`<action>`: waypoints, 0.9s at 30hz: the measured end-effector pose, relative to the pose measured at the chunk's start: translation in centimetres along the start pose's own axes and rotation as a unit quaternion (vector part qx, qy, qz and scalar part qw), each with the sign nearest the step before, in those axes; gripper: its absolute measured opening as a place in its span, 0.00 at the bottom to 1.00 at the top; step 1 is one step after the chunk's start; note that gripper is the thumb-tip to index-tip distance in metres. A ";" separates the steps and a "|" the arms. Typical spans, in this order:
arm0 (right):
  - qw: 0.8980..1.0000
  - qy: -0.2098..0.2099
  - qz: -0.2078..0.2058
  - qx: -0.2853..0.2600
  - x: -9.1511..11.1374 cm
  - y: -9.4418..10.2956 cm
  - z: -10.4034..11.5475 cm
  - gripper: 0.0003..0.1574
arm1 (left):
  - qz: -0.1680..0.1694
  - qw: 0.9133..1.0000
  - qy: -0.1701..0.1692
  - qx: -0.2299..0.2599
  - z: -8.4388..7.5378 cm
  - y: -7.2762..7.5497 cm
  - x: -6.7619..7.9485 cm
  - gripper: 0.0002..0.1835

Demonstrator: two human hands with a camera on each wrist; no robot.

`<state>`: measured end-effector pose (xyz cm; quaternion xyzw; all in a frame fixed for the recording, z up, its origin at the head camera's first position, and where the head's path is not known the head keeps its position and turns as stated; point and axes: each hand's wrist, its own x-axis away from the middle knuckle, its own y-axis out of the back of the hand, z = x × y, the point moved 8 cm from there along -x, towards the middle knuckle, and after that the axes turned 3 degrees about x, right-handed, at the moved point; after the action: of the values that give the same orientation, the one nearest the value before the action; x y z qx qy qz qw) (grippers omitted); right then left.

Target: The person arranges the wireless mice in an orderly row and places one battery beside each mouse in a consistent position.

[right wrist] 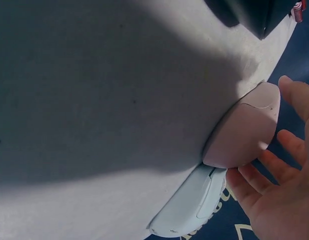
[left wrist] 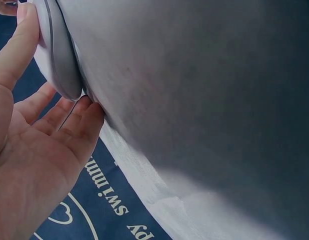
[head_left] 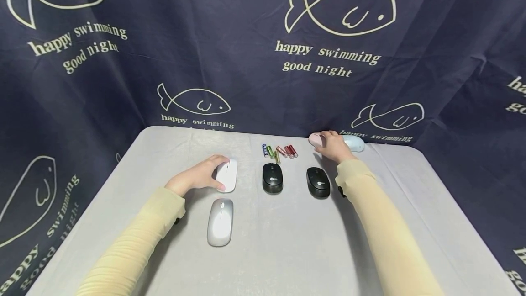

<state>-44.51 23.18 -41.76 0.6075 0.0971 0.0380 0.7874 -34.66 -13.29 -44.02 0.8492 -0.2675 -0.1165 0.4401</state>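
On the left, a white computer mouse [head_left: 228, 176] lies flat with my left hand [head_left: 201, 175] holding it, thumb on its near side and fingers at the far end. The left wrist view shows the thumb on that mouse [left wrist: 57, 55] and the fingers curving round its other end. At the back right, my right hand [head_left: 334, 146] reaches over a pink mouse [head_left: 315, 140]. Seen from the right wrist, its thumb is at one end of the pink mouse [right wrist: 249, 125] and its fingers touch the other. A light blue mouse [head_left: 354, 143] sits right beside the pink one.
A silver mouse [head_left: 220, 223] lies nearer the front, below the white one. Two black mice, one in the middle [head_left: 273, 178] and one further right [head_left: 318, 182], stand side by side. Behind them lie several small batteries [head_left: 281, 151]. A dark fish-print curtain [head_left: 255, 58] hangs behind the table's back edge.
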 end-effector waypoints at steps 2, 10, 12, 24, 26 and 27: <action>1.000 -0.007 0.004 0.002 -0.1 0.0 -0.1 0.40 | 0.001 1.000 0.001 0.001 0.0 0.0 0.0 0.47; 1.000 -0.012 0.006 0.016 -0.5 0.0 -0.5 0.38 | -0.002 1.000 -0.004 0.007 0.0 0.0 -0.1 0.47; 1.000 -0.016 0.009 0.020 -0.7 -0.2 -0.7 0.38 | -0.002 1.000 -0.002 0.008 0.0 0.0 -0.1 0.48; 0.999 -0.037 0.021 0.025 -1.4 -0.8 -1.4 0.37 | -0.002 1.000 0.002 0.005 0.0 0.1 0.1 0.48; 0.999 -0.035 0.019 0.026 -1.3 -0.8 -1.4 0.36 | -0.001 1.000 0.004 0.006 0.0 0.1 0.1 0.48; 0.999 -0.034 0.017 0.026 -1.3 -0.7 -1.4 0.36 | -0.001 1.000 0.005 0.007 0.0 0.1 0.1 0.48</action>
<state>-46.13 24.12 -42.68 0.6300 0.0611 0.0279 0.7737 -34.60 -13.37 -43.89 0.8529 -0.2654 -0.1105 0.4359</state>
